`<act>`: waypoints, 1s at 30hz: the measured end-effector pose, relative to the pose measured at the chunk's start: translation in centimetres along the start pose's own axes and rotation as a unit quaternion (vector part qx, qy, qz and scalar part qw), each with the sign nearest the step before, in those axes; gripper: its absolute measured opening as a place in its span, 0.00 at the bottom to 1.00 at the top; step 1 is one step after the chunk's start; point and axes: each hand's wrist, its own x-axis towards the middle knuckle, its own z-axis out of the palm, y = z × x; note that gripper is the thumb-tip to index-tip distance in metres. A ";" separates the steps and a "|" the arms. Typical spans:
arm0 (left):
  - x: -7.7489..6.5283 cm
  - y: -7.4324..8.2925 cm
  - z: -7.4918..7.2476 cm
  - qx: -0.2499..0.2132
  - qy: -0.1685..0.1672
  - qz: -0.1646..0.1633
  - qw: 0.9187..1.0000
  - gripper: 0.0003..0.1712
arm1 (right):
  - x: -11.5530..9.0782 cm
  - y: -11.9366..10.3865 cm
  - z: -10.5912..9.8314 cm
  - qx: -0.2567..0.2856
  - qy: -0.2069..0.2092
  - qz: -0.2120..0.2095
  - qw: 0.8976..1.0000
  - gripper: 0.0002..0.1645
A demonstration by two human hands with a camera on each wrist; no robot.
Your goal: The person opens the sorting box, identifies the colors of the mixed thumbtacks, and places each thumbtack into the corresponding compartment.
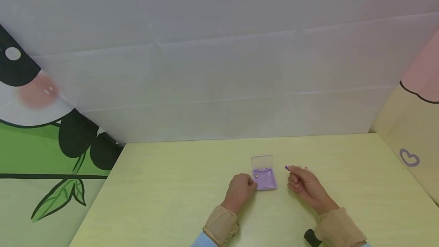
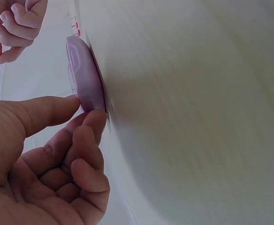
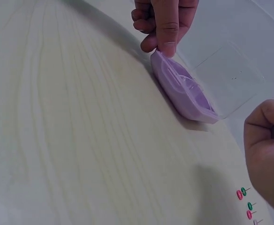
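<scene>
- Lilac plastic box [image 1: 266,181] gripped by left hand [image 1: 239,190], clear plastic lid [image 1: 262,161] already opened
- Small round purple piece [image 1: 286,167] pinched by right hand [image 1: 308,188], outside the box
- Red and green metal pins [image 3: 239,194] left loose at the box's three o'clock in the head view

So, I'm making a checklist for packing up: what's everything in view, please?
Table: 1, pale yellow, under the box
Box: 1, purple, on the table
Lid: 1, clear, open at the box's far side
Small thing: 1, colour unclear, inside the box, left
Held pin: 1, purple head, in the right hand
Loose pins: at least 5, red, green, one pale, on the table
Black thing: 1, black, beside the right cuff, unidentified
Back wall: 1, greyish white, behind the table
Side walls: 2, multicoloured prints, left and right
Sleeves: 2, light blue, bottom edge
Cuffs: 2, tan, at the wrists
Left hand: 1, bare, pinching the box
Right hand: 1, bare, pinching the held pin
</scene>
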 end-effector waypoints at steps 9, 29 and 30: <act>-0.1 0.0 0.0 -0.003 0.001 0.001 1.000 0.09 | 0.3 0.7 0.8 -0.107 0.099 0.029 0.989 0.26; 0.7 -0.4 0.4 -0.008 0.011 -0.001 1.000 0.08 | 3.0 1.6 2.0 -0.409 0.230 0.116 0.875 0.23; 0.8 -0.4 0.4 -0.008 0.012 -0.001 1.000 0.08 | 3.1 1.6 2.0 -0.412 0.230 0.115 0.874 0.22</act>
